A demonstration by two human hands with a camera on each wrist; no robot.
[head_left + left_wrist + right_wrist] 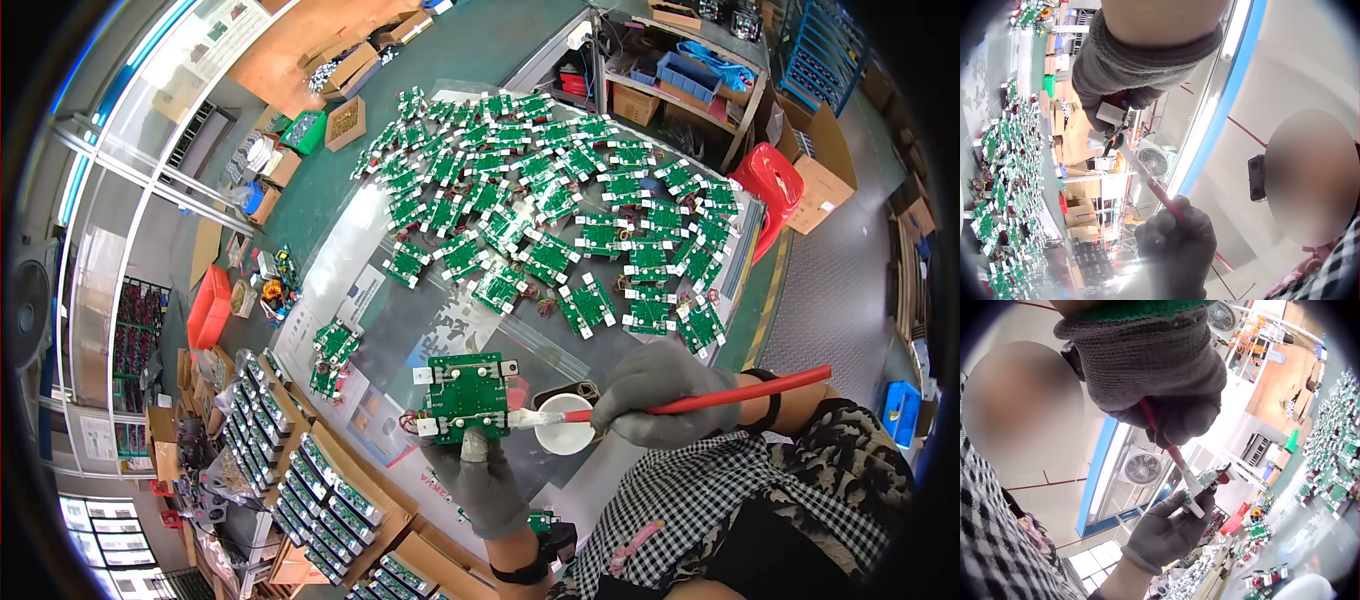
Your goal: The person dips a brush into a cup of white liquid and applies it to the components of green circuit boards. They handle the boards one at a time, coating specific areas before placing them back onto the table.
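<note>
My left hand [487, 495] pinches a green circuit board [465, 388] at its near edge, thumb lapped over the face and the other fingers mostly hidden behind. The board sits up in front of me above the table [590, 362], face toward my eyes, just beside a white cup [562, 440]. My right hand [665, 395] is curled round a red-handled brush [770, 388], gripping well forward so the long end trails past my wrist. Its pale bristles reach the board's near right metal tab; whether they press or only hover, I can't tell.

I judge the board light and stiff, easy to hold one-handed, though a pinch at one edge would let it tip if I lean hard with the brush. The raised bits on its face look fragile, so the bare rim is the place for my thumb, with fingers spread behind for backing. The wires [408, 421] at the left side make a poor handle; tugging them could strain a joint. The gloves should bite well on a dry edge, but any wet smear there would turn it slippery. The brush handle seems hard and smooth, its bristles soft, so a light touch should do. The cup looks light and easily knocked.
</note>
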